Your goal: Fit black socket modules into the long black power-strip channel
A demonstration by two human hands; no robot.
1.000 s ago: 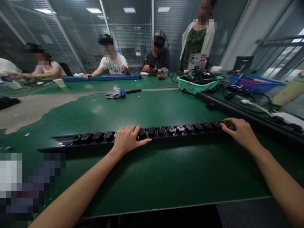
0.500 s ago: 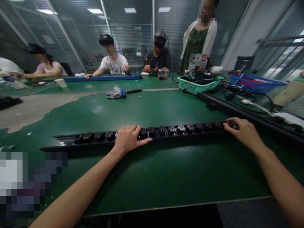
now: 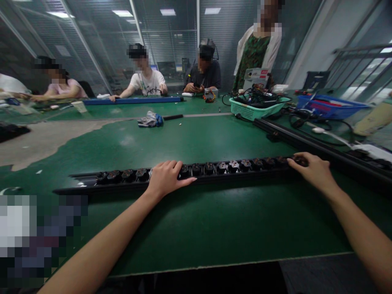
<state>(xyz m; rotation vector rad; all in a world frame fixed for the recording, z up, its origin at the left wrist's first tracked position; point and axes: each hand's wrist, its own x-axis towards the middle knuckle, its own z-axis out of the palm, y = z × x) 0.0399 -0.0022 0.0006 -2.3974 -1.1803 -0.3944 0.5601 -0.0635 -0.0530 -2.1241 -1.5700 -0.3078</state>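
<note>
A long black power strip housing point(image 3: 239, 173) lies across the green table in front of me, its open side up, with a row of black socket modules point(image 3: 209, 167) inside. My left hand point(image 3: 165, 175) is wrapped over the strip left of its middle, thumb along the near edge, covering some of the modules. At the far right end, my right hand point(image 3: 310, 165) grips the strip between thumb and fingers, around the last module. The fingers partly hide that end. On the left, the channel point(image 3: 82, 181) has a bare stretch with no module in it.
Another long black rail point(image 3: 306, 143) runs diagonally on the right. Behind it stand a green basket point(image 3: 257, 110) of cables and a blue basket point(image 3: 333, 108). Gloves point(image 3: 150, 119) lie mid-table. Across the table, several people sit near a blue bar point(image 3: 131, 100), and one person stands.
My right hand has shifted very slightly at the end of the strip. My left hand stays in place. Across the table, a seated person's hand now has a dark cable-like thing at it.
</note>
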